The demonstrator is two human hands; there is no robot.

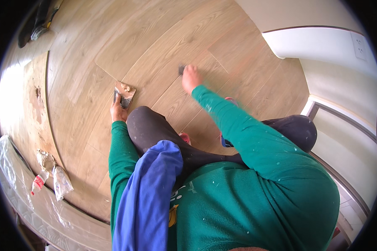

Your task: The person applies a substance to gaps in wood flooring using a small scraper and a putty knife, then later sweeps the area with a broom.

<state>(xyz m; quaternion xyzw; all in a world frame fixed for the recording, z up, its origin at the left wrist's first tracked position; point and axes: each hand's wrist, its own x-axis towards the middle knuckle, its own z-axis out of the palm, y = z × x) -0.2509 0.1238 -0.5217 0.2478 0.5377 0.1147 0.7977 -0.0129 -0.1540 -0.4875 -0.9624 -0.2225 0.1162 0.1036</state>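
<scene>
Wood-look floor planks [151, 58] spread out before me, with joints running between them. My left hand [118, 111] is closed on the near edge of a small flat square board [127, 95], held low by my left knee. A lump of tan, filler-like paste [125, 87] sits on the board's far corner, and its near part is smeared dark grey. Farther out and to the right, my right hand [191, 78] pinches a small dark flat piece like a putty knife blade [181, 69] against the floor, next to a plank joint. My fingers hide the rest of that tool.
A long loose plank [37, 100] with a stained face lies at the left. Near its close end are a crumpled bag [45, 160], a red-labelled bottle [40, 183] and a plastic wrapper [62, 184]. A white wall panel [322, 42] rises at the right. A blue cloth [148, 196] hangs over my lap.
</scene>
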